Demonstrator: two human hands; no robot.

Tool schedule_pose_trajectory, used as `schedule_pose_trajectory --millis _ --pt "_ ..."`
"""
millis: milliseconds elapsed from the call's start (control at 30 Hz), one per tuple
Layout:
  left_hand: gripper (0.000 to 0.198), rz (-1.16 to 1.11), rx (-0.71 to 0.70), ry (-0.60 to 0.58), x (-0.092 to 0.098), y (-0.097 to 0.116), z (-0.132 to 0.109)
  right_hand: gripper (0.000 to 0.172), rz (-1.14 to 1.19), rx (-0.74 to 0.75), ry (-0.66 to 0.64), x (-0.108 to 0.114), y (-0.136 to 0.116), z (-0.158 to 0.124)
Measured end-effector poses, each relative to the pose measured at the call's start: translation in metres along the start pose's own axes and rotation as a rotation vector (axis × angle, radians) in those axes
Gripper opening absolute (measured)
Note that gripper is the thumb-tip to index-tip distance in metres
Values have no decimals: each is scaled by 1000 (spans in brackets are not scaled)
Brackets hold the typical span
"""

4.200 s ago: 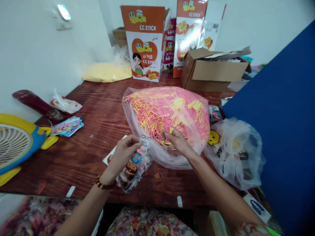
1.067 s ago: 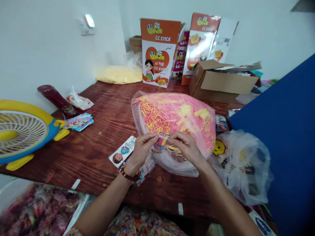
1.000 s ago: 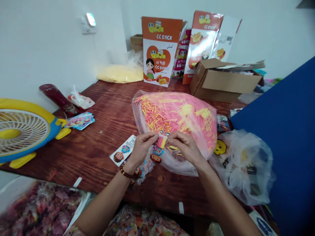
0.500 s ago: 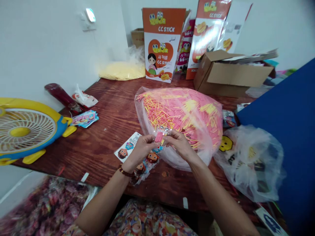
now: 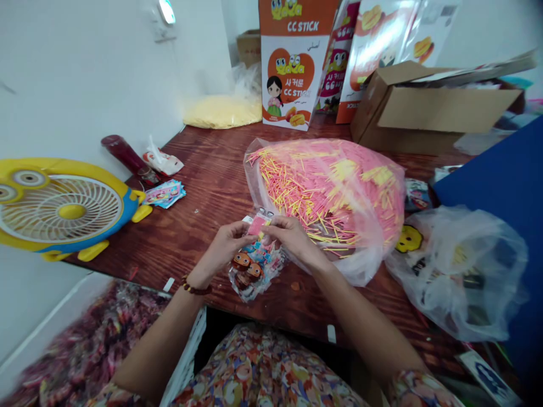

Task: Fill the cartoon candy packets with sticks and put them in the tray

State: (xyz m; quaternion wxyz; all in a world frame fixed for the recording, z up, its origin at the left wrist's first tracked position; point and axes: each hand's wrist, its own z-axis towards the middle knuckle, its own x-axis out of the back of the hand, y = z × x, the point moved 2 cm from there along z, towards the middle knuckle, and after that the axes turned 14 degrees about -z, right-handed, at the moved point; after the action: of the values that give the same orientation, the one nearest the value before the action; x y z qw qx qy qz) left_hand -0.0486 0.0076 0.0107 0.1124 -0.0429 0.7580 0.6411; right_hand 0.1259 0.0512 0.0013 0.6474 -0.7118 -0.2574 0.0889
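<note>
My left hand (image 5: 223, 249) and my right hand (image 5: 288, 240) meet over the table's front edge, both pinching the top of a small clear packet (image 5: 257, 226) with pink and yellow sticks in it. Under my left hand hangs a bunch of clear printed packets (image 5: 252, 271) with cartoon faces. Just behind my hands lies a big clear bag of pink and yellow sticks (image 5: 331, 192) on the brown wooden table (image 5: 203, 192).
A yellow and blue fan (image 5: 63, 209) stands at the left. CC STICK cartons (image 5: 292, 62) and an open cardboard box (image 5: 424, 107) stand at the back. A clear plastic bag (image 5: 462, 271) lies right, beside a blue panel (image 5: 500, 186). A bin of wrapped packets (image 5: 85, 333) sits lower left.
My right hand left the big stick bag and joined my left hand on a small packet. Both hands have drawn nearer to me, and the view has swung left and down.
</note>
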Motion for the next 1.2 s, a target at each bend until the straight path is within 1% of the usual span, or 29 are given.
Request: schedule_pose_trajectory --millis 67,133,233,300,333,367,400,467,533,600,667,700,767,833,933,967,1067,1133,1200 --pt "35 70 3 2 10 -3 -7 25 -57 -51 3 -11 7 3" --pt "36 203 -15 -16 15 -15 -11 23 -146 -82 25 -16 17 1" --pt "39 476 -86 -20 13 -41 -12 27 -401 -47 113 -10 27 -13" --pt "44 622 -108 -11 7 -57 -11 26 -565 -20 219 -2 32 -33" --pt "46 672 -110 -13 5 -62 -11 23 -586 -26 267 1 35 -45" --pt "47 709 -112 -20 3 -66 -12 22 -548 -63 279 2 40 -57" --pt "48 734 -110 -32 1 -69 -12 25 -466 -134 239 0 46 -70" --pt "52 770 -86 -39 0 -69 -14 33 -194 -279 142 -11 62 -93" --pt "58 806 -23 -34 0 -68 -14 51 79 -369 191 -26 75 -108" --pt "62 836 45 -49 1 -66 -14 62 299 -451 261 -41 81 -112" --pt "61 837 86 -89 3 -64 -12 60 446 -487 301 -52 79 -108" --pt "60 819 96 -111 4 -64 -12 56 492 -484 298 -55 76 -103" --pt "60 748 102 -147 9 -65 -12 51 534 -467 274 -58 69 -93" --pt "63 650 92 -178 15 -68 -13 52 530 -460 252 -59 66 -85" --pt "63 532 110 -217 24 -74 -14 55 470 -450 224 -58 67 -77" --pt "62 510 135 -220 26 -75 -15 54 438 -444 204 -58 68 -76" --pt "55 469 189 -209 26 -75 -19 40 318 -430 155 -59 74 -73" --pt "54 435 183 -193 24 -72 -23 34 232 -407 137 -59 77 -71" --pt "57 384 159 -185 22 -67 -30 34 155 -337 126 -58 79 -68"
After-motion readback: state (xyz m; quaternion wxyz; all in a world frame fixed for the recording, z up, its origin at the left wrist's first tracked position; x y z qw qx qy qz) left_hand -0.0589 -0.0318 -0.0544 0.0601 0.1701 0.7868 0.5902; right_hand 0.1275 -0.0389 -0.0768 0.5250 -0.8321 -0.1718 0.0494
